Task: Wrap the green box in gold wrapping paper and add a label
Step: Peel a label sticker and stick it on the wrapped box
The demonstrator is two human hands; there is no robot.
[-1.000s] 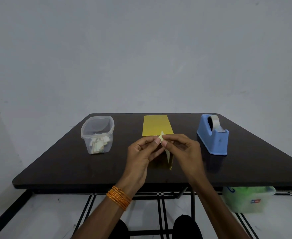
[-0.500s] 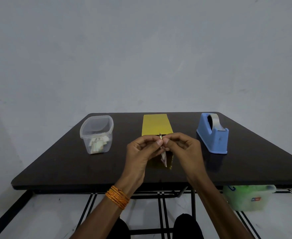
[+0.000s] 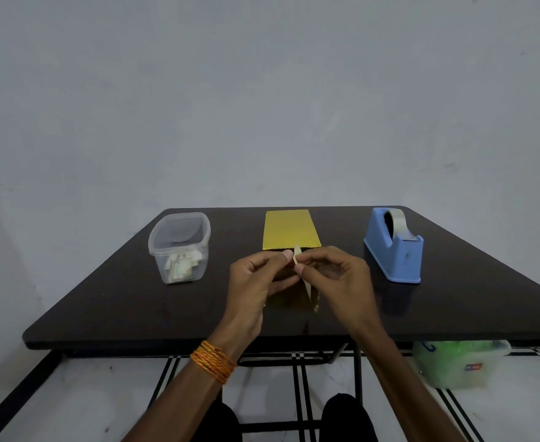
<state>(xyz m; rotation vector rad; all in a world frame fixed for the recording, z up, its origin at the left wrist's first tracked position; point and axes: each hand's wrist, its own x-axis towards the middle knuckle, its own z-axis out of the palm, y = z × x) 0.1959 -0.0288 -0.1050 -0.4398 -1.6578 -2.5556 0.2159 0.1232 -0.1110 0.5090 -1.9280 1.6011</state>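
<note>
head: paper slips [image 3: 183, 267] in tub [image 3: 166, 241]

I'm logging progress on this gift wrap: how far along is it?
Done: the box is gold-wrapped on every face in view. In hand: the left hand and right hand both pinch a small pale label over it. Left: sticking that label onto the box; none shows on it yet.

The thin pale label strip [image 3: 297, 253], pinched edge-on by the left hand [image 3: 256, 282] and right hand [image 3: 339, 279], showed no readable face. Behind the grip, the gold-wrapped box [image 3: 291, 231] had its near side mostly hidden.
</note>
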